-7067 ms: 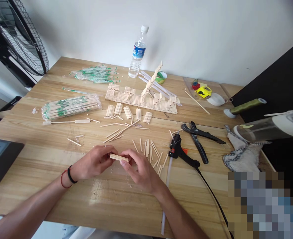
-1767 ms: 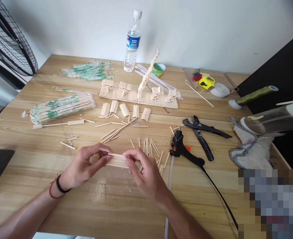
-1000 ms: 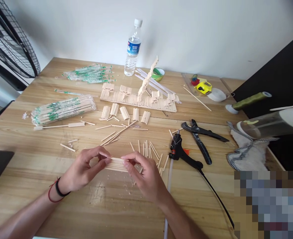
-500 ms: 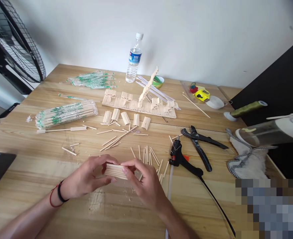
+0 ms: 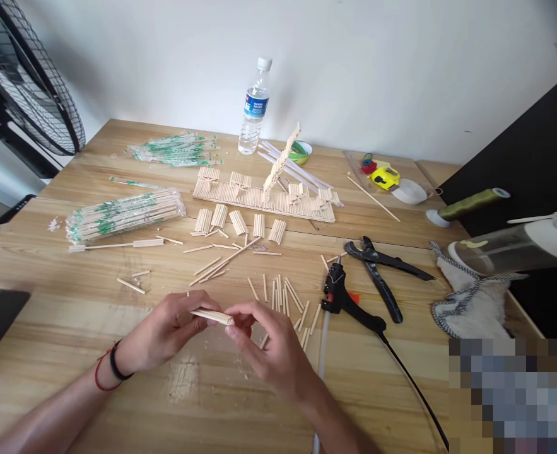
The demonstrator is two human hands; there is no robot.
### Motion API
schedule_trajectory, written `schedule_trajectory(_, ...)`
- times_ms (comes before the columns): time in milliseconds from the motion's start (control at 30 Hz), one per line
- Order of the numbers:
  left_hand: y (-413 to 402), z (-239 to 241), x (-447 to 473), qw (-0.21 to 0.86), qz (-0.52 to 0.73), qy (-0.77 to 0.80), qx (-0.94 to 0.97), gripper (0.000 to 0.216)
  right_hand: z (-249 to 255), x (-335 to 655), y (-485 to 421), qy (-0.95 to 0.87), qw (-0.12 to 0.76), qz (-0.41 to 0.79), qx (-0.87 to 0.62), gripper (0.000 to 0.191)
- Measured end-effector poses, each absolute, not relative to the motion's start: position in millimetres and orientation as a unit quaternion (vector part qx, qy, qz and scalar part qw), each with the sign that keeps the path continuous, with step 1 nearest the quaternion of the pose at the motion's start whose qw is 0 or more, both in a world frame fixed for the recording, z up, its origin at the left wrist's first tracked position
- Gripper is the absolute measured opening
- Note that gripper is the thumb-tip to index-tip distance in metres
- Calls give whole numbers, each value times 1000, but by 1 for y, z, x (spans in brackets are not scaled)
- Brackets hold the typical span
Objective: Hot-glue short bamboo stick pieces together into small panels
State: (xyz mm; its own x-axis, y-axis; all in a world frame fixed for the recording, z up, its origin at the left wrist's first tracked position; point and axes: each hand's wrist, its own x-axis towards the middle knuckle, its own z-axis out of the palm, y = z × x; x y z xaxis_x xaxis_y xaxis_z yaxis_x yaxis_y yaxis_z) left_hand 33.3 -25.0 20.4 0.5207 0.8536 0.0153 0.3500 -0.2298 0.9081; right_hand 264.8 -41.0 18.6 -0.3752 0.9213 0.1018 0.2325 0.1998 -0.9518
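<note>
Between my two hands is a small panel of wooden sticks (image 5: 213,316) laid side by side, tilted so it shows nearly edge-on. My left hand (image 5: 171,328) pinches its left end between thumb and fingers. At the right end, my right hand (image 5: 263,343) has thumb and fingertips closed on the corner. Short cut wooden sticks (image 5: 278,295) lie loose just beyond my right hand. Farther back are several similar small stick panels (image 5: 238,223) in a row. Behind them stands a stick-built model (image 5: 231,197) with a long flat base and a slanting upright piece (image 5: 282,162).
To the right lie a black glue gun (image 5: 335,287) with its cable and black cutting pliers (image 5: 375,268). Bagged sticks (image 5: 127,214) are on the left, with a water bottle (image 5: 254,107) at the back. A yellow tape measure (image 5: 385,178) and a thread spool (image 5: 470,207) sit back right.
The stick panel has been tipped from its flat face showing to nearly edge-on. My fingers have shifted slightly on it, and both hands still hold it.
</note>
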Motion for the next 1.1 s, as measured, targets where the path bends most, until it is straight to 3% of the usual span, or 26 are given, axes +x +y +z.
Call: schedule_trajectory(1100, -29, 17, 33, 451, 241, 422, 749, 25, 18, 262, -40, -696, 330, 477, -423, 20)
